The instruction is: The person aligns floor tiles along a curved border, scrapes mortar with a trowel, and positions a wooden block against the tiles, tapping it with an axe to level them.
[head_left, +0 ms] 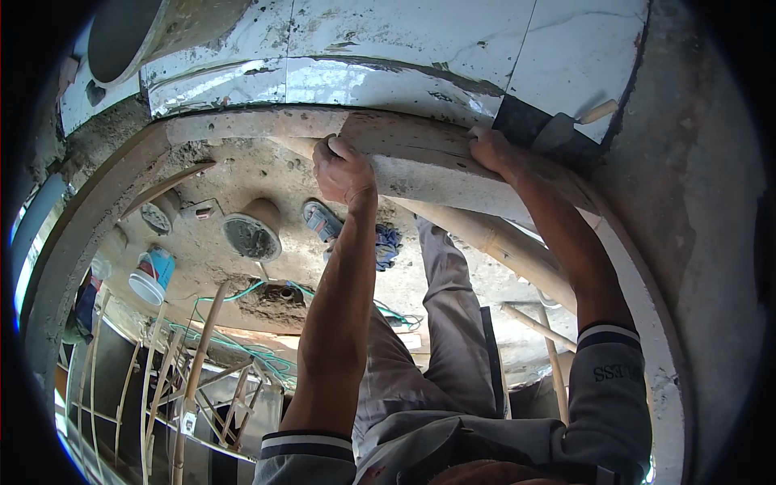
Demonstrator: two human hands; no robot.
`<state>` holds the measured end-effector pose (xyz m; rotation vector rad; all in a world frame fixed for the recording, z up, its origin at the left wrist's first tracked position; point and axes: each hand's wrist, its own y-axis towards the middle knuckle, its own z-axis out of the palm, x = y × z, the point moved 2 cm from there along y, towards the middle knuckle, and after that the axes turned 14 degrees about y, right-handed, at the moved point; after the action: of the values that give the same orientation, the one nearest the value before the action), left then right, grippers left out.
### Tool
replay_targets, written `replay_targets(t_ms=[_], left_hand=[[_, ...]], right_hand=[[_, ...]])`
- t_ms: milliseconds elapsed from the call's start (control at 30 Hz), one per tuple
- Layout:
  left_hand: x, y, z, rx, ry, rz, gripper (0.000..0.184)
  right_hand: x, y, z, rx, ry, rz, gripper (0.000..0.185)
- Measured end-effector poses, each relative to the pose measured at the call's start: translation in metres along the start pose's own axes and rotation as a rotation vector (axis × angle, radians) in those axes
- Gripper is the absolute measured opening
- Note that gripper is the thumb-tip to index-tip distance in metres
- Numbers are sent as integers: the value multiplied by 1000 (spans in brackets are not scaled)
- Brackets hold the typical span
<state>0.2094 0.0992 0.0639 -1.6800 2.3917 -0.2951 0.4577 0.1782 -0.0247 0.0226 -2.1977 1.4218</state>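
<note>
A long, curved slab piece (428,149) lies along the edge of a ledge, against white marbled tiles (388,32). My left hand (345,171) is closed on its near edge, fingers curled under and thumb on top. Further right, my right hand (491,152) is closed over the top of the same piece near a dark tile patch (521,121). A trowel with a wooden handle (598,112) rests on the tiles to the right of my right hand. Below the piece runs a thick bamboo pole (485,238).
Below lie a mortar bucket (252,230), another bucket (160,212), a blue-and-white tub (152,275), a green hose (271,360) and bamboo poles (202,356). A sandalled foot (322,220) stands by dark cloth (387,246). A large cylinder (186,28) sits at the upper left.
</note>
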Motion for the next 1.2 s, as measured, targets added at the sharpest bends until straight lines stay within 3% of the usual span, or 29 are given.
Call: replay_targets(t_ms=[233, 367, 433, 567, 633, 767, 833, 867, 933, 1067, 1167, 1200], left_hand=[[-1, 2, 2, -1, -28, 17, 40], [2, 1, 3, -11, 5, 13, 39], [3, 1, 3, 27, -3, -16, 39], [4, 3, 6, 17, -12, 30, 39], [4, 2, 5, 12, -39, 16, 39], [4, 0, 2, 57, -9, -12, 39], [4, 1, 4, 7, -18, 35, 39], [6, 0, 3, 4, -14, 33, 39], [3, 1, 4, 3, -18, 18, 38], [2, 0, 3, 26, -3, -7, 38], [4, -2, 0, 17, -5, 7, 38], [3, -1, 2, 10, -11, 12, 38]], right_hand=[[0, 5, -1, -16, -30, -1, 36], [5, 0, -2, 154, 87, 109, 50], [9, -6, -10, 107, 169, -26, 56], [5, -8, -1, -11, 268, -63, 60], [5, -4, 0, -100, 177, -54, 59], [11, 1, -4, -36, 26, -157, 56], [8, 4, -2, -174, -16, -381, 52], [7, 5, 1, -170, -13, -384, 52], [12, 7, 0, -100, 27, -252, 50], [21, -6, -3, 23, -70, -286, 49], [30, -7, 4, 122, 83, -327, 48], [29, -2, 8, 178, 73, -194, 45]])
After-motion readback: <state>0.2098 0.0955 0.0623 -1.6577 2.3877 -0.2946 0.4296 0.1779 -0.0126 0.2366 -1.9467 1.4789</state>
